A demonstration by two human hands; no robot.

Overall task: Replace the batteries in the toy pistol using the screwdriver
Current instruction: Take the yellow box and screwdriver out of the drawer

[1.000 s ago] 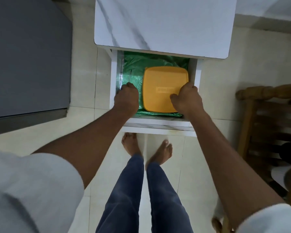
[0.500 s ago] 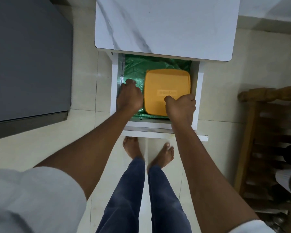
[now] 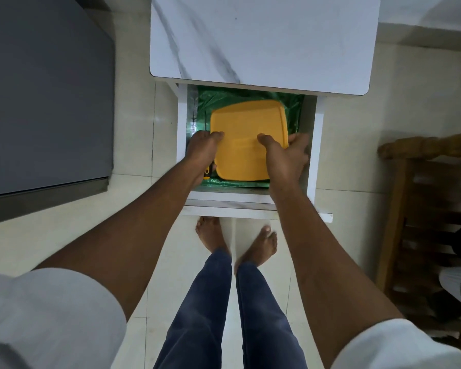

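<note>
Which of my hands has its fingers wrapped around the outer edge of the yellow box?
The right hand: its fingers curl round the right edge of the yellow box. On the left hand, only the thumb shows on the lid.

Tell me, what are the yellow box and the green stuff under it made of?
The yellow box looks like smooth matte plastic: even colour, rounded moulded corners. The green sheet seems to be thin shiny plastic film, since it crinkles and glints.
</note>
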